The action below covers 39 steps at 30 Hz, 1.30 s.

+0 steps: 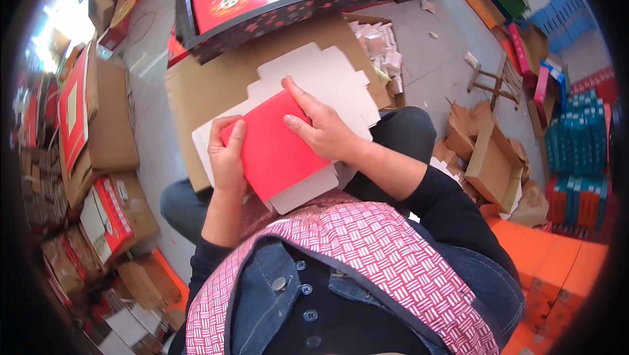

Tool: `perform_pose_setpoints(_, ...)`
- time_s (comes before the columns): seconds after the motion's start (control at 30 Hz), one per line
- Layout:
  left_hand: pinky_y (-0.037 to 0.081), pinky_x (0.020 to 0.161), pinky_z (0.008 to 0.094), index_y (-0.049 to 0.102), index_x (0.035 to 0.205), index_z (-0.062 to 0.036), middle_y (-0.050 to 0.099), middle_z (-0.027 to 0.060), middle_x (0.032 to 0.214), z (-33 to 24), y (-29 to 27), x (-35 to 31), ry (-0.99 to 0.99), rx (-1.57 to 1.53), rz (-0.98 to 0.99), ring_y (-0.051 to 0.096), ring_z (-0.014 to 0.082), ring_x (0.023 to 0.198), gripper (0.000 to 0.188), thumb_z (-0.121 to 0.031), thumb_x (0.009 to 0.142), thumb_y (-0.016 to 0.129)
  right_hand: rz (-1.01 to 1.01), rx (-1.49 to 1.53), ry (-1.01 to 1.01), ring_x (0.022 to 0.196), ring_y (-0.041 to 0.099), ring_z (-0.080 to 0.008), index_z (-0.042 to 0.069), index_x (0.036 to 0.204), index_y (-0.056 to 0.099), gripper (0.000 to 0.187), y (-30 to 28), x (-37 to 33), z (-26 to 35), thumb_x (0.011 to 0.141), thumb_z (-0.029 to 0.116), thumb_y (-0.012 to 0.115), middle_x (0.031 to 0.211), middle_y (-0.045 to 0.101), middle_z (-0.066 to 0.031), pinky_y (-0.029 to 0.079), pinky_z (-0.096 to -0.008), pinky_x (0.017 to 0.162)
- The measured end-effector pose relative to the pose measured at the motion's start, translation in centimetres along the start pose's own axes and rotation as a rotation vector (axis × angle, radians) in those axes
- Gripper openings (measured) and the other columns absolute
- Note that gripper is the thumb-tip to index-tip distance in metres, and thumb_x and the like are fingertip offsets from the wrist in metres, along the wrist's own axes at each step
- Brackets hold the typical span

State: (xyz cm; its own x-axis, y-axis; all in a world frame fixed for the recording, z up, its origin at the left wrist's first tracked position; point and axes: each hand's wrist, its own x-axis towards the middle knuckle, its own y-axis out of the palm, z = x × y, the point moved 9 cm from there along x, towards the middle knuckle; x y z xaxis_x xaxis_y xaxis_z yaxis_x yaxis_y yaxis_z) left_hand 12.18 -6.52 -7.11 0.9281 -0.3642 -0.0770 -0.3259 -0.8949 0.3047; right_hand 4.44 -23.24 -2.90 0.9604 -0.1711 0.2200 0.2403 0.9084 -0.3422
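Note:
A red cardboard box [278, 148], partly folded, rests over my lap between my two hands. Out of its near end sticks a pale flap [304, 189]. My left hand [227, 152] grips the box's left edge, thumb on the red face and fingers around the side. At the upper right edge, my right hand [321, 122] holds it with the thumb on top and the fingers along the far corner. Beneath the box lie flat die-cut card blanks [314, 70], white side up, on a brown cardboard sheet [196, 96].
Ahead stands a dark patterned tray [288, 17] with red printed pieces in it. Small white packets [386, 53] fill a carton behind the blanks. Cardboard boxes [108, 119] are stacked at left. To the right are a wooden stool [495, 86], an open carton [495, 165] and orange boxes [544, 250].

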Motion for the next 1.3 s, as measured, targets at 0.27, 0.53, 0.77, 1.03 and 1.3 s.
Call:
perform_pose_setpoints(0.27,0.051,0.079,0.0292,0.050,0.110,-0.0004,0.059,0.0112,0.103,0.8,-2.3,3.8,0.033,-0.012,-0.246,0.059,0.0178,0.092,0.027,-0.022,0.094,0.056,-0.714,0.397,0.239,0.084,0.065,-0.0180,-0.005,0.112,0.059,0.024,-26.1,-1.9,-13.4,0.091,0.007,0.055,0.097,0.065,-0.0134,0.052,-0.0258,0.073)
perform_pose_setpoints(0.53,0.050,0.083,0.0301,0.050,0.110,-0.0031,0.057,0.0083,0.105,0.6,-2.8,3.7,0.052,0.199,-0.255,0.058,0.0163,0.096,0.025,-0.025,0.096,0.050,-0.710,-0.521,0.948,0.084,0.068,-0.0246,0.010,0.095,0.071,0.024,-29.0,-11.7,-43.9,0.075,0.019,0.063,0.090,0.070,-0.0111,0.052,-0.0339,0.078)
perform_pose_setpoints(0.77,0.048,0.086,0.0303,0.050,0.106,-0.0071,0.056,0.0050,0.105,0.6,-1.4,4.2,-0.028,0.307,-0.243,0.056,0.0156,0.098,0.021,-0.025,0.097,0.047,-0.463,-0.873,0.933,0.089,0.064,-0.0390,-0.003,0.110,0.053,0.030,-25.5,-8.2,-49.6,0.091,0.015,0.039,0.097,0.065,-0.0214,0.051,-0.0473,0.080)
perform_pose_setpoints(1.03,0.048,0.087,0.0317,0.050,0.116,-0.0045,0.057,0.0093,0.113,0.3,-3.0,3.4,0.021,0.289,-0.352,0.057,0.0179,0.100,0.030,-0.026,0.095,0.051,-0.462,-0.684,1.060,0.091,0.063,-0.0373,0.002,0.101,0.058,0.033,-27.0,-10.6,-47.5,0.082,0.030,0.056,0.093,0.065,-0.0212,0.049,-0.0464,0.080)
perform_pose_setpoints(1.3,0.048,0.089,0.0322,0.050,0.118,0.0036,0.058,0.0131,0.112,0.8,-1.7,4.7,0.000,-0.168,-0.159,0.058,0.0212,0.101,0.034,-0.021,0.095,0.046,-0.726,0.326,0.324,0.077,0.062,-0.0142,-0.002,0.108,0.052,0.030,-28.1,-10.4,-16.5,0.083,0.009,0.063,0.096,0.063,-0.0089,0.051,-0.0247,0.062)
